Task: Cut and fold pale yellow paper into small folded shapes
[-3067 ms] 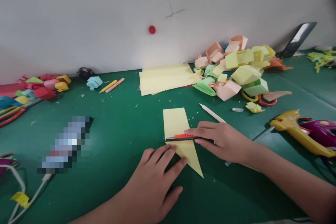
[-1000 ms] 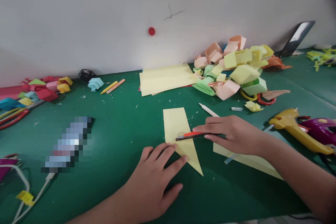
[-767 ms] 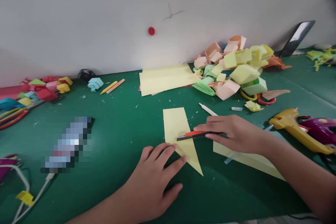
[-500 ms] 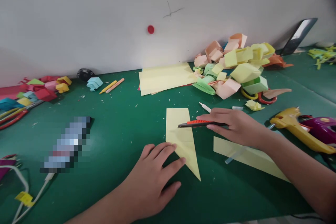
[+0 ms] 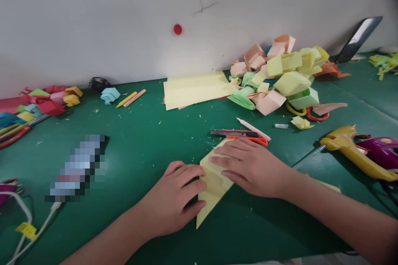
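Paper pc [image 5: 214, 188] x1, 2 hands [image 5: 251, 169] on

The worktop [image 5: 133, 145] is green, with small paper scraps scattered on it. At the middle of its back edge lie yellow sheets [image 5: 195, 91], and to their right is a heap of folded papers [image 5: 289, 74]. Nearer to the front edge lies a yellow paper piece [image 5: 214, 182]; just behind it are a cutter [image 5: 236, 133] and a white pen [image 5: 253, 128]. A phone [image 5: 77, 165] lies towards the left end, a yellow glue gun [image 5: 357, 153] towards the right.
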Available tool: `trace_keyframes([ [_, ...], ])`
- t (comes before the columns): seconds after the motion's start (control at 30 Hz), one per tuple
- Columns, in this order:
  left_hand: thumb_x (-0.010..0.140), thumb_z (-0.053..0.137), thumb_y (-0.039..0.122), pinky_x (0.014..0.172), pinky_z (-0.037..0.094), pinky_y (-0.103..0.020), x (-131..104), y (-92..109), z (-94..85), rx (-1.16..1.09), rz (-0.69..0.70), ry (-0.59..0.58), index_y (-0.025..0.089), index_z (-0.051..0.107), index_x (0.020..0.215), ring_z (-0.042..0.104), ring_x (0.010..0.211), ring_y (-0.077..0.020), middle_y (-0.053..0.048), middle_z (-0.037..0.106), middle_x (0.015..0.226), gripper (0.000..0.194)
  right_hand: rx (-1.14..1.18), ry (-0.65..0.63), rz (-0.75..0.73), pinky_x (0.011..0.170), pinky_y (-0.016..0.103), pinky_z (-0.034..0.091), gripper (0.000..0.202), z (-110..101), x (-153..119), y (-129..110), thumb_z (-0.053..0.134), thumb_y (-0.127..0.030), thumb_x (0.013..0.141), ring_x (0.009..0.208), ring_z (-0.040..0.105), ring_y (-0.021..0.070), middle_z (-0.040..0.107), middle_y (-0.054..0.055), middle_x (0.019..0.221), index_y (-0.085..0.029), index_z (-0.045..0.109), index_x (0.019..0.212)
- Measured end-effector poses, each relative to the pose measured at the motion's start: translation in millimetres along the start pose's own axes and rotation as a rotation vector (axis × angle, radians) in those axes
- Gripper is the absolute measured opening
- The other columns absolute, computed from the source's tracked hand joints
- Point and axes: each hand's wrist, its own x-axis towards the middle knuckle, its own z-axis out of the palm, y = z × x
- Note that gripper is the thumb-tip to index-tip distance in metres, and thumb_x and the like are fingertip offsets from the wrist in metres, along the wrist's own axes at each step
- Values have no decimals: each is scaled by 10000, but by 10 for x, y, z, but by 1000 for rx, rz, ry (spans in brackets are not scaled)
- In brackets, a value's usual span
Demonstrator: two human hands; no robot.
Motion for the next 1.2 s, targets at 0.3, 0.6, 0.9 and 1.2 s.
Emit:
trace_keyframes([
  [0.3, 931, 625, 340, 1090, 298, -501, -25, -82, -30, 118, -120, -99, 275, 545, 1380, 450, 1356, -308, -71, 534, 1460, 461, 99, -188, -10, 1226, 593, 239, 611, 143, -82, 50, 393, -326, 1058, 1539, 193, 326, 283, 81, 1657, -205, 190, 1621],
  [0.6, 922, 647, 393, 1032, 309, -494, -22, -86, -70, 110, -155, -96, 319, 574, 1371, 478, 1275, -308, -46, 545, 1453, 461, 140, -242, 31, 1217, 646, 209, 614, 106, -100, 61, 354, -358, 1074, 1548, 114, 336, 234, 47, 1672, -273, 104, 1628],
  [0.9, 875, 679, 389, 1026, 257, -526, -39, -24, -33, 160, -165, -44, 331, 585, 1369, 483, 1201, -318, -46, 596, 1389, 507, 133, -210, 47, 1229, 621, 202, 615, 125, -132, 59, 372, -384, 1071, 1546, 143, 325, 261, 39, 1665, -304, 114, 1624],
  [1.2, 853, 704, 411, 1020, 267, -530, -30, -66, -65, 150, -147, -66, 343, 608, 1346, 494, 1197, -325, -45, 572, 1410, 508, 171, -271, 47, 1234, 606, 195, 609, 87, -102, 113, 355, -430, 1074, 1551, 100, 315, 216, 2, 1679, -343, 101, 1621],
])
